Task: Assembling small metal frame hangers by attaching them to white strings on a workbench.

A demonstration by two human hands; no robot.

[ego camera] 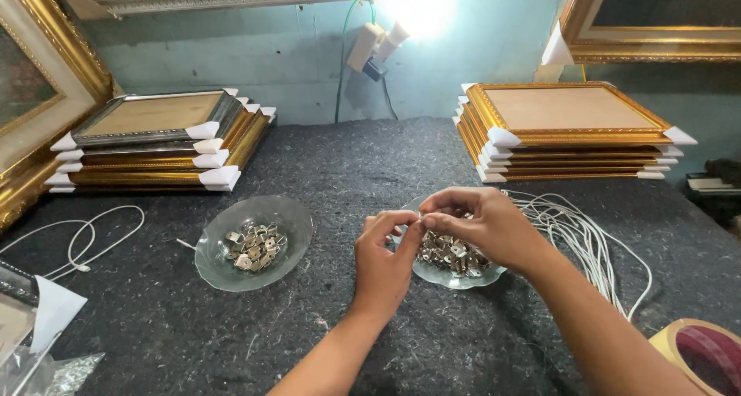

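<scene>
Grey felt table [324, 172], frames stacked behind.
Both hands [386, 261] [482, 226] pinch something tiny over the hanger dish [451, 276]; light, stiff, slippery — fingertip work.

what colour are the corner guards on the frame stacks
White, on the corner guards of both frame stacks, clearest in the head view.

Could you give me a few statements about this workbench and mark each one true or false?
1. Both hands, left hand and right hand, meet above a glass dish of small metal pieces. True.
2. The other glass dish is empty. False: it holds metal pieces too.
3. Stacks of frames sit at both back corners, left stack and right stack. True.
4. The white cords lie in a dish. False: they lie on the grey felt.
</scene>
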